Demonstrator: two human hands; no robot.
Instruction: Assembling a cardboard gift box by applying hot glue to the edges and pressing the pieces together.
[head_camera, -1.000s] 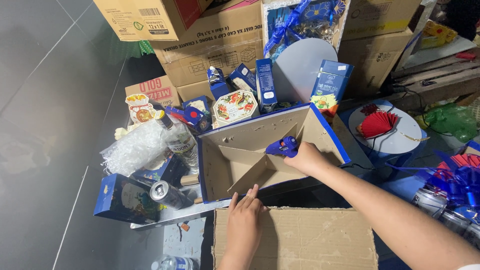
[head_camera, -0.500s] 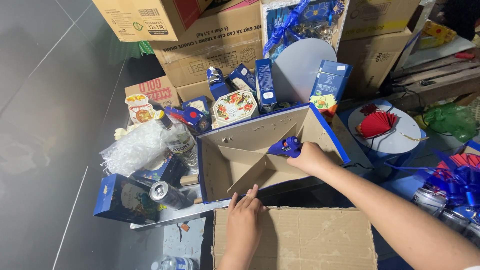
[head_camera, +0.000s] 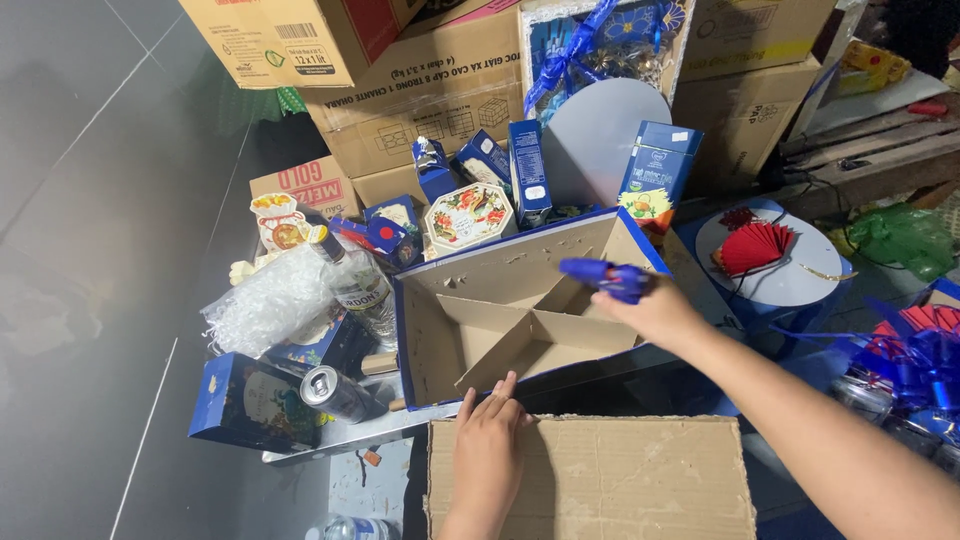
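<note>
Two hands: right hand (head_camera: 655, 312) grips blue tool (head_camera: 605, 277) over divided box (head_camera: 520, 320); left hand (head_camera: 488, 445) rests open.

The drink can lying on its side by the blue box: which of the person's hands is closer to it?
The left hand. It rests on the near edge of the divided box, just right of the can. The right hand, holding a blue tool, is farther right, beyond the box.

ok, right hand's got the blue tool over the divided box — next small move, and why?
Probably lower the blue tool in the right hand onto the cardboard divider. Its tip hangs just above the partition inside the blue-edged box, apparently not touching. The left hand already lies at the box's near edge, seemingly bracing it.
</note>
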